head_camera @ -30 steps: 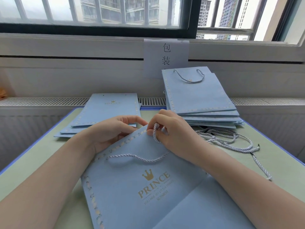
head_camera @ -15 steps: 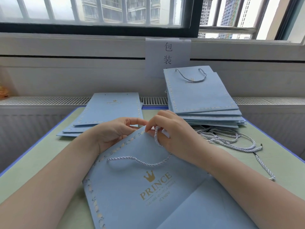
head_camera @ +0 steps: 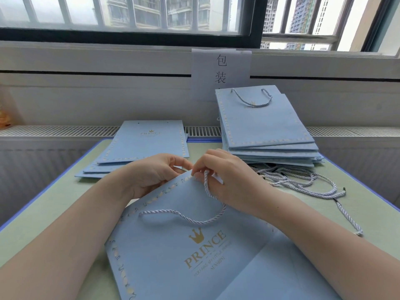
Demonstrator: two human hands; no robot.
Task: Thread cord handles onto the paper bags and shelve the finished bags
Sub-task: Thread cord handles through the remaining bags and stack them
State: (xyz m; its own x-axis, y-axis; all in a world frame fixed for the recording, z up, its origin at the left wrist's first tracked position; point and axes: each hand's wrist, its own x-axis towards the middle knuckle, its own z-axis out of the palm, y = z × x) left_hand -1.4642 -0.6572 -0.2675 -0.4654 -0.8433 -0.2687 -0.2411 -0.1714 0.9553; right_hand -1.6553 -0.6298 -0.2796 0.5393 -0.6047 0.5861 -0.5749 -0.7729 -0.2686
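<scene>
The left hand [head_camera: 155,174] pinches the top corner of the paper bag [head_camera: 194,252] lying on the worktop [head_camera: 54,204], while the right hand [head_camera: 229,178] grasps the free end of the cord [head_camera: 190,219] at that edge. Its other end already sits in a hole. The cord tip could miss the hidden second hole, or a hard pull could tear the paper or drag the seated end out.

Nearest on bench [head_camera: 54,204]: bag being threaded [head_camera: 184,256], cord [head_camera: 194,219] lying across it. Behind-left: stack of flat bags [head_camera: 142,146]. Behind-right: stack of corded bags [head_camera: 264,126], paper sign [head_camera: 220,68] behind it. Loose cords [head_camera: 303,182] right, before that stack.
</scene>
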